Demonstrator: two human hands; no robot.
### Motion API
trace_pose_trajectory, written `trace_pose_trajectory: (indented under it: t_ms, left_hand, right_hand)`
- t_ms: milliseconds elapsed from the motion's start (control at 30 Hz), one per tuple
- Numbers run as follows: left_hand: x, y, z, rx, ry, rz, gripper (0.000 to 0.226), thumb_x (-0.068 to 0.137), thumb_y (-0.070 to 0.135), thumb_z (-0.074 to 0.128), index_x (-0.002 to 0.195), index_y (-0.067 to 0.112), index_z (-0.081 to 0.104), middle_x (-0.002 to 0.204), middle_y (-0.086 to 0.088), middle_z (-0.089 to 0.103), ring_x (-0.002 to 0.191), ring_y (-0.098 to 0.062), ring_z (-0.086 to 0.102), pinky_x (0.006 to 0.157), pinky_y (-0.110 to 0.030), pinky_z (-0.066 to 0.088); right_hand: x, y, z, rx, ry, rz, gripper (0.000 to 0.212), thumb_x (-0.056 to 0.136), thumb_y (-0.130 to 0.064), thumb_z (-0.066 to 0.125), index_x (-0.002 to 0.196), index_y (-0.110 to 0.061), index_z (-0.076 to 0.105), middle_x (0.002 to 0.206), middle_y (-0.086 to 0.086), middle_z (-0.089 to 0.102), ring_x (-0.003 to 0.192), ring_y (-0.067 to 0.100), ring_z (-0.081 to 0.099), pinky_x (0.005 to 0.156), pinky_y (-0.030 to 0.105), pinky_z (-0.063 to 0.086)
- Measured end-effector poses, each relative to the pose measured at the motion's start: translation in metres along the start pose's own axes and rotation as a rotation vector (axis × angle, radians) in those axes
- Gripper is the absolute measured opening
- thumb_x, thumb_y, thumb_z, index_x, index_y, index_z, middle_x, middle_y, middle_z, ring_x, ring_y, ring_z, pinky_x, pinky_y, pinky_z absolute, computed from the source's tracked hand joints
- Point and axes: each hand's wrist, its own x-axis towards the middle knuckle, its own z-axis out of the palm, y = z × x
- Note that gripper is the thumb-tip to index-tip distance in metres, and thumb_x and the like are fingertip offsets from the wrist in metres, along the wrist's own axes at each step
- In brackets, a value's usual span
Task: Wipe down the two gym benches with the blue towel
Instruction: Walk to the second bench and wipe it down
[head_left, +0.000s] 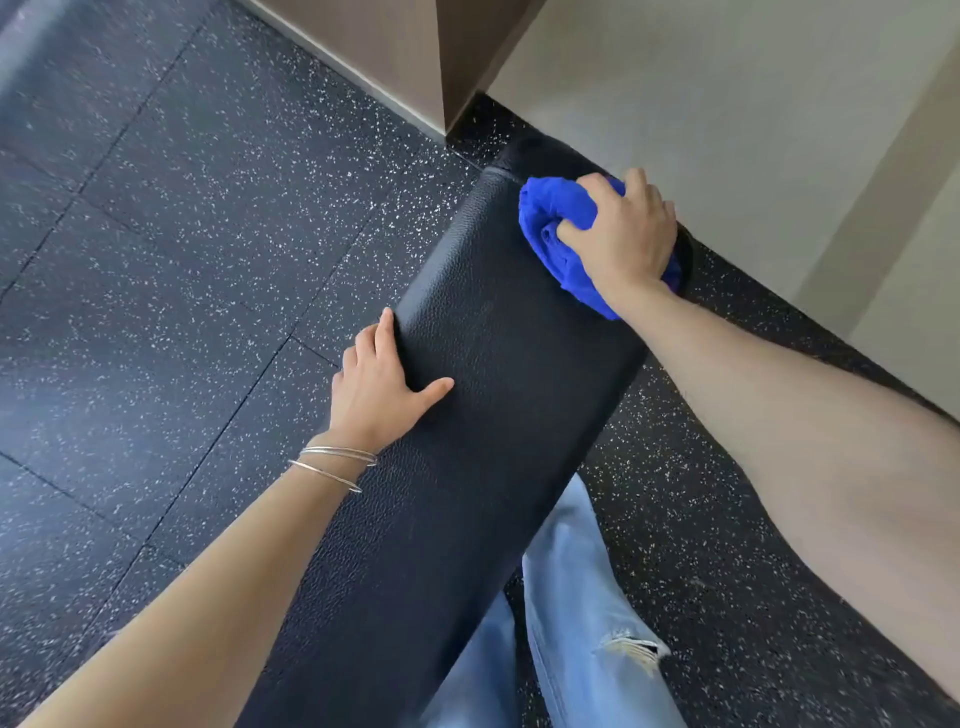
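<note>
A black padded gym bench (498, 343) runs diagonally from the bottom centre up to the wall at the upper right. My right hand (623, 234) presses a bunched blue towel (556, 218) onto the far end of the pad, fingers closed over the cloth. My left hand (384, 379) lies flat on the bench's left edge, fingers spread, thumb on the top surface, with thin silver bangles on the wrist. Only one bench is in view.
Dark speckled rubber floor tiles (182, 234) lie on both sides of the bench. A light wall (727, 104) stands right behind its far end, with a brown panel corner (441, 67) to the left. My legs in light blue jeans (571, 623) stand at the bench's right side.
</note>
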Motion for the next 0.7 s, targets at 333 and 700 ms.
trace_pose_trajectory:
  t_ms: [333,700]
  left_hand:
    - [-0.001,-0.006,-0.004,-0.018,-0.004,0.011,0.103,0.074,0.057,0.066,0.150,0.021,0.007,0.149,-0.004,0.028,0.134,-0.030,0.033,0.107,-0.048,0.033]
    - [-0.081,-0.080,0.012,-0.030,0.036,-0.143,0.101,0.072,0.062,0.064,0.149,0.021,0.013,0.146,-0.004,0.034,0.131,-0.031,0.037,0.104,-0.050,0.035]
  right_hand:
    - [-0.014,-0.018,-0.001,0.079,-0.084,-0.119,0.036,0.078,-0.038,0.061,0.110,-0.022,0.062,0.102,0.013,0.055,0.080,0.037,0.057,0.067,0.038,0.042]
    - [-0.121,-0.082,0.018,0.157,-0.121,-0.192,0.032,0.070,-0.035,0.070,0.099,-0.021,0.067,0.085,0.012,0.055,0.065,0.035,0.055,0.060,0.034,0.039]
